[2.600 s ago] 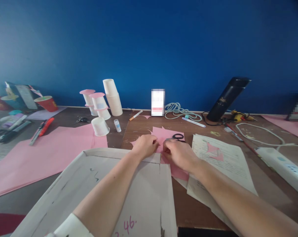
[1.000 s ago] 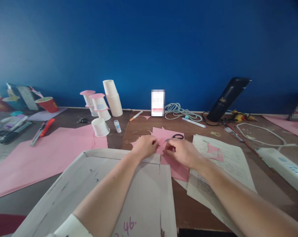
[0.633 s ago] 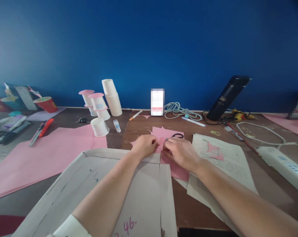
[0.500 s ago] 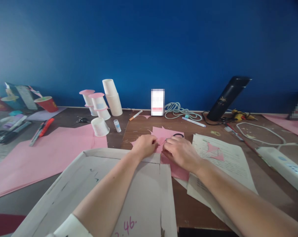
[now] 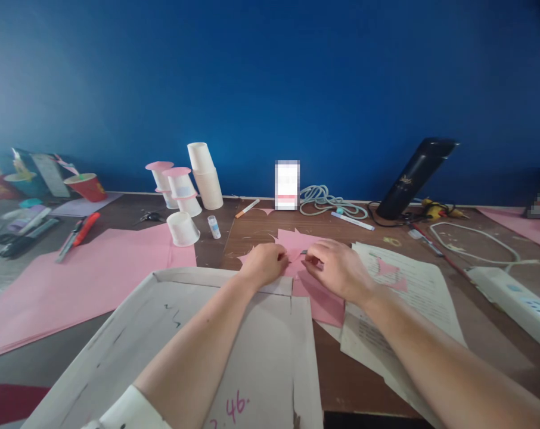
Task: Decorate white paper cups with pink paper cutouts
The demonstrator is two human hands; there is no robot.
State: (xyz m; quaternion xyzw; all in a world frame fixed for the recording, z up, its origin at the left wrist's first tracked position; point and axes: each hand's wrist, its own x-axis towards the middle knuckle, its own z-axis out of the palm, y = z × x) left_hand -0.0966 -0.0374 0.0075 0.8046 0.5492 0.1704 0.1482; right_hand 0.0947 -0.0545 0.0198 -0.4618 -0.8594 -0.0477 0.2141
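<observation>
A jagged pink paper cutout (image 5: 297, 241) lies on the brown table just beyond a white cardboard sheet (image 5: 207, 333). My left hand (image 5: 263, 264) rests on the cutout's left part, fingers curled and pinching its edge. My right hand (image 5: 339, 268) is to the right of it, fingers curled down over a pair of scissors. Only the metal blade tip of the scissors (image 5: 304, 252) shows, pointing left between my hands. The black handle is hidden under my right hand.
A large pink sheet (image 5: 86, 274) lies at left with a red box cutter (image 5: 80, 229). Paper cups (image 5: 183, 228) and a glue stick (image 5: 213, 226) stand behind it. Printed pages (image 5: 408, 286), a power strip (image 5: 515, 301), a coiled cable (image 5: 328, 199) and a black bottle (image 5: 415, 176) are at right.
My right hand has slid a little forward and right onto the scissors, covering the black handle that showed before. My left hand has stayed on the pink cutout.
</observation>
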